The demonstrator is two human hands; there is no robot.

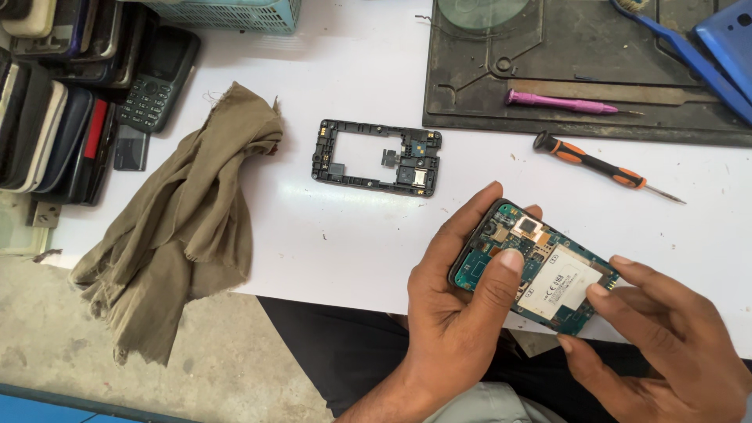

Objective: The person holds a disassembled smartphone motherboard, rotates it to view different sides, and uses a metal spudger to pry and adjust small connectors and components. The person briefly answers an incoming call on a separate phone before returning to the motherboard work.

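Gripping an opened phone (534, 268) w/ both hands over the near edge of the white table (345, 243), circuit board side up, blue-green board and a white label showing. Left hand (454, 313) is wrapped round the phone's upper-left end, thumb pressed flat on the board, fingers curled behind. Right hand (674, 345) pinches the lower-right end, thumb and fingertips on its edge, rest of the fingers half spread. Black plastic phone frame (377, 157) lies alone mid-table, well apart from the hands. Orange-black screwdriver (599, 166) sits just beyond the phone; pink tool (565, 103) rests on the dark work mat (580, 70). Olive cloth (188, 219) droops off the table's left edge, stacked phones (70, 102) beside it.
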